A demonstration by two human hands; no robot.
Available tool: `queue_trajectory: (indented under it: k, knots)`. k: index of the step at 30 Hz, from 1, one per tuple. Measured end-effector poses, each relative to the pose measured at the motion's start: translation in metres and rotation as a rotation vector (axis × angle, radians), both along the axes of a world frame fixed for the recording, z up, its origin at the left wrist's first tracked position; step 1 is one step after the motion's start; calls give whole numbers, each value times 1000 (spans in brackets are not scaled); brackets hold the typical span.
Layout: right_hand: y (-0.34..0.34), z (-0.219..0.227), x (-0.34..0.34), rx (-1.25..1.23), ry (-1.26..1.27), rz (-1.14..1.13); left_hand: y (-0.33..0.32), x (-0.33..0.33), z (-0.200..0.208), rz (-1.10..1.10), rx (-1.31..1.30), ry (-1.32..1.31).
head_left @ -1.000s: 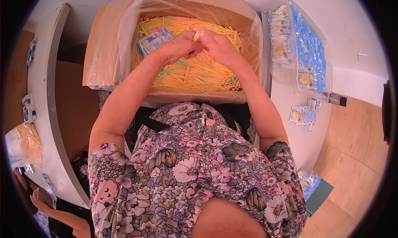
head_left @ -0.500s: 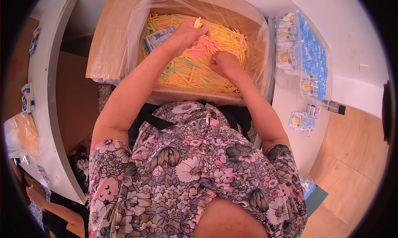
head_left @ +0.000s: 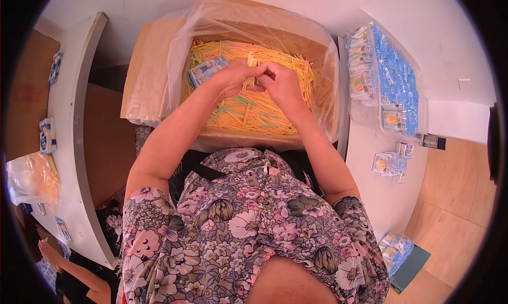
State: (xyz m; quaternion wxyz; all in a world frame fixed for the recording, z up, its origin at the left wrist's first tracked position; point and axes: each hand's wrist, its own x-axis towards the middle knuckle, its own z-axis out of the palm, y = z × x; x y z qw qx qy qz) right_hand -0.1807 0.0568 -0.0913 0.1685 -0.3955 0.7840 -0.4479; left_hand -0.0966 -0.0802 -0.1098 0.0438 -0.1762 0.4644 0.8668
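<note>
Over a lined cardboard box (head_left: 153, 82) heaped with loose thin sticks (head_left: 248, 116), both my hands meet. My left hand (head_left: 235, 77) is closed around a small upright bundle of thin pale-yellow sticks (head_left: 252, 63). Against that bundle, from its right side, my right hand (head_left: 283, 89) is pinched shut; whatever lies between its fingertips is hidden. The loose sticks are mostly yellow and orange, with some pink and green. On the heap, left of my left hand, lies a printed blue-and-white packet (head_left: 208, 71).
To the right, a clear plastic tray (head_left: 378, 82) holds rows of small blue-and-clear packs, with more packs (head_left: 390, 162) beside it on the white table (head_left: 370, 193). Another white surface (head_left: 74, 145) at left bears a plastic bag (head_left: 34, 177). Another person's hand (head_left: 50, 252) shows lower left.
My right hand has lifted from the heap and moved up and left to the bundle in my left hand. The whole view has shifted slightly.
</note>
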Motion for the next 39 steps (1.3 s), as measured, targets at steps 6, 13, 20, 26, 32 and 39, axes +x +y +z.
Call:
queue_trajectory:
  k: [6,13,20,26,32,39]
  knots:
    - [-5,45,13,-49,463,114,-7,2,9,142,345,-18]
    - [-25,44,-3,111,557,436,-6,4,16,55,320,55]
    - [-27,43,-8,77,412,484,-2,8,24,46,207,27]
    - [-13,48,-17,-240,335,220,-6,5,15,-106,339,91]
    - [-1,31,-9,-18,296,70,2,5,27,9,268,145]
    - [9,20,-10,-177,-290,-49,5,5,23,-13,165,149]
